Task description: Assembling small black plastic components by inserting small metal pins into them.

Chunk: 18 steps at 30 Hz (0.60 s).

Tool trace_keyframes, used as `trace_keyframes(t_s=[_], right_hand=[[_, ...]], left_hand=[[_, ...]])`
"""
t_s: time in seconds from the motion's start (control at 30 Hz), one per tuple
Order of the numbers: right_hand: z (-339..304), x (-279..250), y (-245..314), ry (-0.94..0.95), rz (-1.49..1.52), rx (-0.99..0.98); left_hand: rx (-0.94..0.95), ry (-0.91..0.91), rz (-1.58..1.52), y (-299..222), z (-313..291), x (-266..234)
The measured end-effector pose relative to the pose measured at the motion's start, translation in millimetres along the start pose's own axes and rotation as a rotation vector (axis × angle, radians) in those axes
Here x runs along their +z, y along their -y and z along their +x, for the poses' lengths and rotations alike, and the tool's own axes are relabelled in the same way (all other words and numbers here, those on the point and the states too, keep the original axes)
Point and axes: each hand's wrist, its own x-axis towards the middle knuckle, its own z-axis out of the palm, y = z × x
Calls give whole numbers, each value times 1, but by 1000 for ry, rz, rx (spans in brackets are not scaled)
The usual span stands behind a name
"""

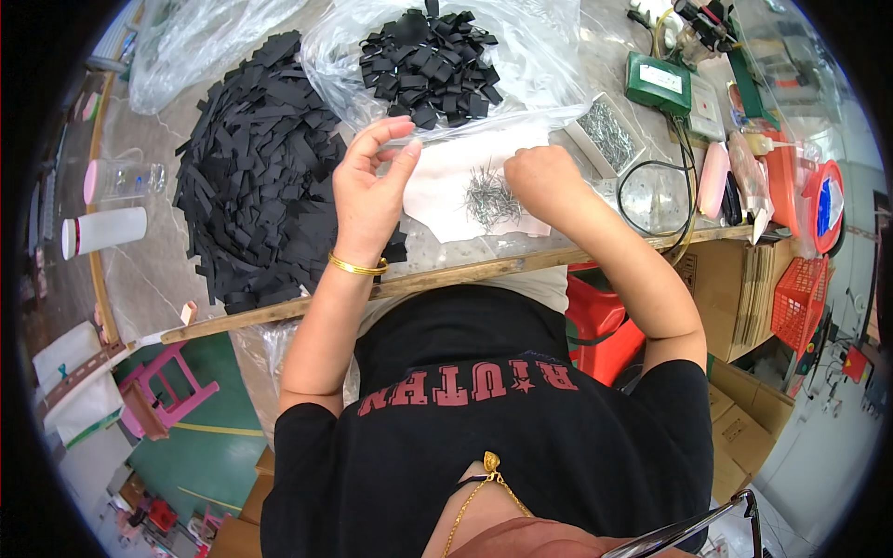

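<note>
My left hand (367,186) is raised over the right side of a big heap of black fabric strips (265,177). Its thumb and index tip are slightly apart, with nothing visible between them, close to the front edge of a clear plastic bag (326,65). Folded black fabric pieces (430,67) lie piled on that bag. My right hand (542,177) is closed beside a loose pile of thin metal pins (493,198); its fingertips are hidden, so I cannot see what they hold. Under the pins lies a pale sheet (437,195).
A white box of metal pins (609,138) stands right of the sheet. Beyond it are a green box (658,84) and looped black cables (690,177). Two bottles, one clear (126,180) and one white (104,231), lie at the left. The table's wooden edge (465,272) runs before me.
</note>
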Motion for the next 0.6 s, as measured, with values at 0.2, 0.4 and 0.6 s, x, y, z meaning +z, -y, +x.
trace_keyframes(t_s=[0.2,0.4,0.6], right_hand=[[-12,12,-23,-216,451,73],[-15,6,-12,-233,826,148],[-15,4,-7,-251,996,158]], left_hand=[[-228,256,-14,14,-25,26],[-425,331,19,30,-20,55],[46,227,386,14,-12,55]])
